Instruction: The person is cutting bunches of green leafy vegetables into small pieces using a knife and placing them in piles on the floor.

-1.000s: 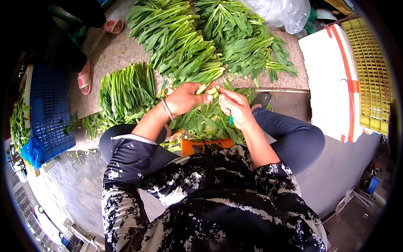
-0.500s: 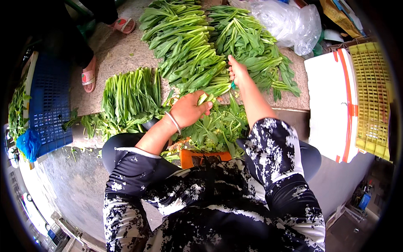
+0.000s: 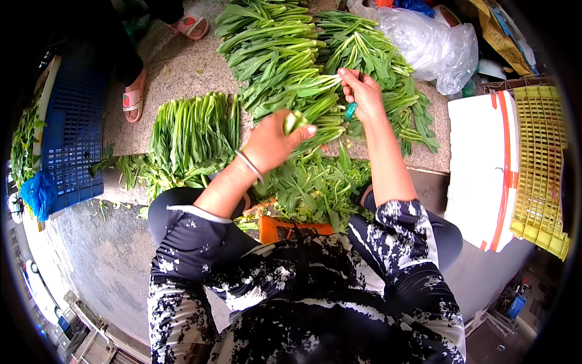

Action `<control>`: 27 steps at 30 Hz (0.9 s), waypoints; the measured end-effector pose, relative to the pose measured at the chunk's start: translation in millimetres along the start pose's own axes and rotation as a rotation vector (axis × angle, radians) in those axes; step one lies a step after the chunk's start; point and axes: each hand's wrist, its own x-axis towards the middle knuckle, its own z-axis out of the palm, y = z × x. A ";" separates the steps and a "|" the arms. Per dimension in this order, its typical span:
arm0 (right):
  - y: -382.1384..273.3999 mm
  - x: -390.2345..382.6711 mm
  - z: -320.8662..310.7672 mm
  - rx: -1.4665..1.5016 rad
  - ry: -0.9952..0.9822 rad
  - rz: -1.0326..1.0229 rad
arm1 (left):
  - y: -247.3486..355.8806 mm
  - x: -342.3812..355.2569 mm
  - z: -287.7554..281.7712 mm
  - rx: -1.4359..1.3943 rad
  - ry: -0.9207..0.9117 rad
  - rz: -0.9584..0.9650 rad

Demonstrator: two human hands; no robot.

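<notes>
My left hand (image 3: 267,144), with a bangle on its wrist, is closed around a small bunch of cut green stalks (image 3: 293,121). Farther right, my right hand (image 3: 367,98) pinches the pale stem end of a leafy green stalk (image 3: 320,85), whose leaves point left. A small green object (image 3: 350,110) sits under that hand's fingers; its kind is unclear. Both hands are over a long heap of leafy greens (image 3: 267,57), stems to the right. Another heap of greens (image 3: 388,76) lies beyond my right hand. Loose leaves (image 3: 315,188) are piled between my knees.
A row of upright greens (image 3: 194,130) stands at the left. A person's foot in a pink sandal (image 3: 133,100) is beside the blue crate (image 3: 76,133). To the right are a white foam box (image 3: 476,170), a yellow crate (image 3: 539,176) and a clear plastic bag (image 3: 433,51). An orange-edged container (image 3: 267,230) is nearest me.
My right hand has shifted right and now pinches a leafy stalk. My left hand has risen slightly with its bunch, its fingers turned more toward the heap. The whole view has shifted a little.
</notes>
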 end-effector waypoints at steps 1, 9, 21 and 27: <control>-5.0 -16.8 -4.4 -0.049 -0.049 -0.022 | 6.8 0.0 -1.3 0.134 0.121 0.065; 3.0 -114.6 -0.1 -0.240 -0.214 0.149 | 13.2 -9.4 12.6 0.573 0.095 0.280; 16.4 -156.3 -18.1 0.094 -0.400 0.075 | 8.5 -9.3 27.3 -0.308 -0.421 0.041; 20.0 -164.7 -11.3 0.065 -0.420 0.051 | 14.0 -12.0 23.4 -0.382 -0.506 -0.010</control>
